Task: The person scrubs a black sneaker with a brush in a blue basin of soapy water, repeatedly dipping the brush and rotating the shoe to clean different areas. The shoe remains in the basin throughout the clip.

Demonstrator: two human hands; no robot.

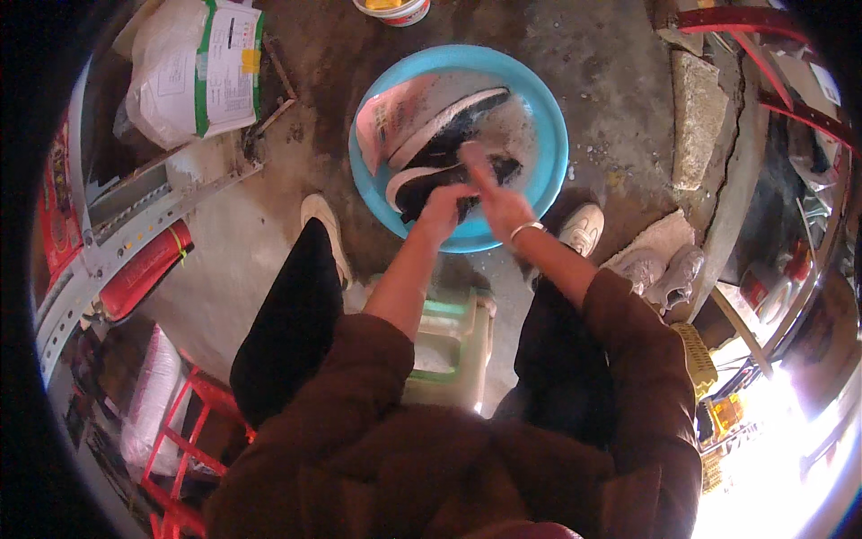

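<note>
A round light-blue plastic basin (553,135) stands on the floor between my feet, with cloudy water in it. Two black shoes with pale soles lie inside: one shoe (448,128) farther off, the other (424,188) nearer to me. My left hand (446,210) grips the nearer shoe at its near side. Over that shoe, my right hand (502,205) is closed around a blurred brownish brush-like tool (477,162); its working side is hidden. A pink printed bag or sheet (380,124) lies in the basin's left part.
A green and white plastic stool (451,337) is beneath me. Wet grey shoes (677,273) lie on a cloth at the right. A white package with green tape (202,74) and a metal shelf frame (148,222) are at the left. A small tub (404,15) stands beyond the basin.
</note>
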